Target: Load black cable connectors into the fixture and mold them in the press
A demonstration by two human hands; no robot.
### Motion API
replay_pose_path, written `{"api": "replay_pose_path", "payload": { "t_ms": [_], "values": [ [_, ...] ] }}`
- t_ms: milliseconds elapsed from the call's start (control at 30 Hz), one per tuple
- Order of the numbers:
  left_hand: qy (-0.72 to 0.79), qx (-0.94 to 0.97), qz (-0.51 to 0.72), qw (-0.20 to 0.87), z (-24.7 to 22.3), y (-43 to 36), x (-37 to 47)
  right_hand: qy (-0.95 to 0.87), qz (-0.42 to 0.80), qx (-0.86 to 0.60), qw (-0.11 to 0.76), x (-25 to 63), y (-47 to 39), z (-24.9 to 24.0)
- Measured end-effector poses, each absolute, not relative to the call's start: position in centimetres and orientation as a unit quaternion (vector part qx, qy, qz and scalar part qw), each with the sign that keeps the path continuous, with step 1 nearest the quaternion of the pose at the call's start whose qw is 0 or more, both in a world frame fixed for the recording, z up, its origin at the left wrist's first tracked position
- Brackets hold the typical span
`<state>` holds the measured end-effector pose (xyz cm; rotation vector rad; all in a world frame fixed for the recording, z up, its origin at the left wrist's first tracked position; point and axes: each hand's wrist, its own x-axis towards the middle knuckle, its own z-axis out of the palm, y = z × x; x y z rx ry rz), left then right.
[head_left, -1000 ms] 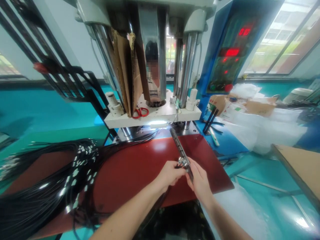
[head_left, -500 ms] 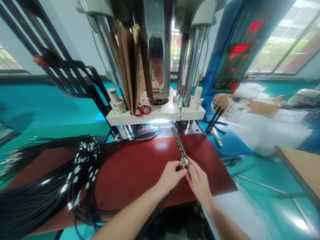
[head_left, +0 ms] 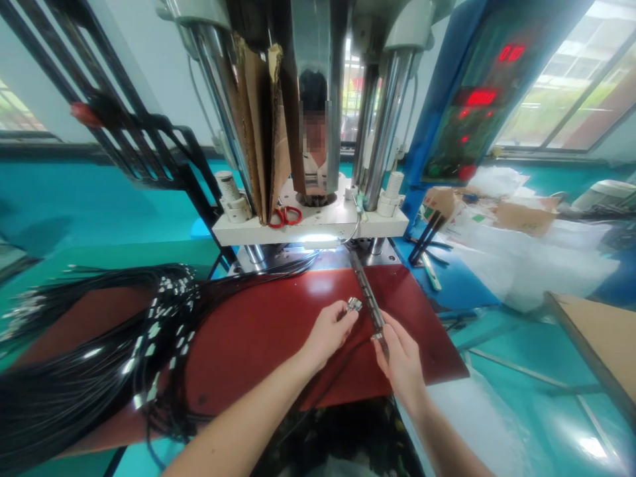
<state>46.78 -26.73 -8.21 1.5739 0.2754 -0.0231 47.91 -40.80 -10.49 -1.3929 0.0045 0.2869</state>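
My left hand (head_left: 330,331) is closed, pinching a few small silvery metal connectors (head_left: 354,304) above the red-brown board (head_left: 258,351). A long narrow dark metal bar with slots (head_left: 366,291) slants across the board, its far end under the press. My right hand (head_left: 401,351) is wrapped round the bar's near end. By its thumb shows another small silvery piece (head_left: 377,336), too small to name surely. A thin dark cable runs below my left hand toward my lap. The two hands are a short way apart.
Bundles of black cables (head_left: 74,384) with white tags cover the board's left side. The press's white plate (head_left: 311,228) carries red-handled scissors (head_left: 285,216) and folded cardboard (head_left: 258,132). A blue control box (head_left: 470,106) stands right, near pliers and a knife (head_left: 432,273). White bags lie beyond.
My left hand has moved left and slightly up, away from the bar, with the connectors in its fingers. My right hand has shifted slightly right with the bar's near end.
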Motion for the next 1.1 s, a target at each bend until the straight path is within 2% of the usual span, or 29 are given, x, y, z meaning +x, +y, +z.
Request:
{"api": "replay_pose_path", "payload": {
  "t_ms": [167,433,600,833,1100],
  "values": [
    [0.064,0.779,0.021,0.623,-8.9,-26.8,47.0,0.005,0.126,-0.622,0.773,47.9,-40.8,-10.5],
    [0.051,0.728,-0.023,0.683,-8.3,-27.3,46.9,-0.025,0.148,-0.645,0.749,48.0,-40.9,-10.6],
    [0.052,0.762,-0.017,0.646,-8.4,-27.3,46.9,-0.03,0.146,-0.654,0.742,48.0,-40.8,-10.4],
    [0.05,0.76,-0.002,0.649,-9.0,-27.2,46.6,-0.092,0.091,-0.726,0.676,48.1,-40.7,-11.8],
    [0.079,0.738,0.035,0.669,-8.6,-26.2,46.9,0.005,0.154,-0.644,0.749,47.7,-40.7,-10.6]
  ]
}}
